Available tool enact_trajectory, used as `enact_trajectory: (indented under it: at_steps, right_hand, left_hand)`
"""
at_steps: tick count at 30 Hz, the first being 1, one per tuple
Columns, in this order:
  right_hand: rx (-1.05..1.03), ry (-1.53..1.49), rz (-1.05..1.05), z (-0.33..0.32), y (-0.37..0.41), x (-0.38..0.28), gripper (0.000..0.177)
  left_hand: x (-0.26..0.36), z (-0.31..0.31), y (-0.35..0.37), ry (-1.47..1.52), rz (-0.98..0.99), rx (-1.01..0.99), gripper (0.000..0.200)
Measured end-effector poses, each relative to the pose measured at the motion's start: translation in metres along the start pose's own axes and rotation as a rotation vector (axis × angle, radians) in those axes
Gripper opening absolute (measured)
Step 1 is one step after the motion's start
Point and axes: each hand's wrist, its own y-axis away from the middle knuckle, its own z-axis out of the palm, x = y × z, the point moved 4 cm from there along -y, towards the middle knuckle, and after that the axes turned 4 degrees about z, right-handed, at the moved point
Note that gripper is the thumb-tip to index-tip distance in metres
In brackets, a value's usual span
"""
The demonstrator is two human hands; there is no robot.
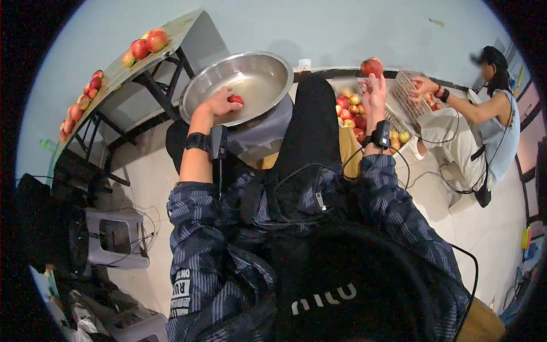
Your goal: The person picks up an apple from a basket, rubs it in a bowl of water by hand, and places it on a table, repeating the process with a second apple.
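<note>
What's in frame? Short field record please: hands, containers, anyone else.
left hand: inside the bowl, touching a red apple; grip unclear
right hand: raised, holding a second apple at the fingertips
bowl: steel, only that one apple in it
crate: apples piled in it, below the right hand
table: left, apples along its top
co-worker: right, hands on a wire basket
</note>
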Motion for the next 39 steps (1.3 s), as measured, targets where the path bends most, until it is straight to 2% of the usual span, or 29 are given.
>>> enact_trajectory:
  at_steps: [3,6,8,11,13,15,18,21,22,25,26,29,31,32,34,35,37,39]
  right_hand:
    - [-0.232,-0.078,0.21,0.024,-0.003,0.016,0.038]
    - [-0.493,-0.225,0.408,0.06,0.0,0.023,0.047]
    - [-0.632,-0.287,0.523,0.097,0.008,0.02,0.054]
    - [-0.731,-0.258,0.551,0.133,0.004,0.033,0.058]
    - [-0.738,-0.341,0.589,0.171,0.011,0.04,0.052]
    - [-0.68,-0.262,0.652,0.216,0.024,0.044,0.053]
    - [-0.608,-0.008,0.755,0.27,0.034,0.073,0.053]
    - [-0.565,0.129,0.915,0.301,0.053,0.11,0.048]
    - [-0.54,0.161,0.958,0.309,0.06,0.12,0.047]
    - [-0.539,0.05,0.91,0.325,0.083,0.135,0.047]
    - [-0.586,0.008,0.91,0.328,0.086,0.136,0.049]
    - [-0.589,0.167,0.909,0.331,0.098,0.117,0.056]
    - [-0.651,0.33,0.89,0.316,0.08,0.131,0.07]
    - [-0.56,0.404,0.919,0.323,0.088,0.107,0.072]
    - [-0.8,0.636,0.786,0.322,0.075,0.094,0.064]
    - [-0.844,0.72,0.727,0.321,0.068,0.098,0.054]
    - [-0.992,0.935,0.59,0.318,0.053,0.115,0.052]
    - [-1.114,0.997,0.561,0.313,0.048,0.138,0.042]
  left_hand:
    - [-0.012,0.007,-0.012,0.06,-0.01,-0.17,0.086]
    - [-0.016,0.008,-0.012,0.025,-0.036,-0.209,0.092]
    - [-0.013,0.004,-0.01,-0.048,-0.061,-0.152,0.094]
    - [0.002,-0.003,0.002,-0.115,-0.084,0.014,0.099]
    - [0.014,-0.014,0.009,-0.102,-0.075,0.146,0.099]
    - [0.022,-0.03,0.011,-0.063,-0.041,0.258,0.095]
    - [0.033,-0.04,0.01,0.384,0.253,0.524,0.075]
    - [0.044,-0.052,0.022,0.73,0.232,0.558,0.067]
    - [0.04,-0.052,0.019,0.809,0.265,0.59,0.074]
    - [0.028,-0.059,0.016,0.797,0.17,0.71,0.07]
    - [0.026,-0.061,0.019,0.82,0.194,0.749,0.066]
    - [0.023,-0.064,0.021,0.895,0.225,0.835,0.068]
    - [0.015,-0.078,0.023,0.63,0.146,0.977,0.069]
    - [0.013,-0.093,0.025,0.572,0.184,1.005,0.069]
    - [0.016,-0.111,0.057,0.494,0.234,1.034,0.066]
    - [0.019,-0.123,0.072,0.514,0.263,0.996,0.063]
    - [0.007,-0.147,0.095,-0.021,0.251,1.165,0.059]
    - [-0.007,-0.183,0.12,-0.026,0.204,1.213,0.052]
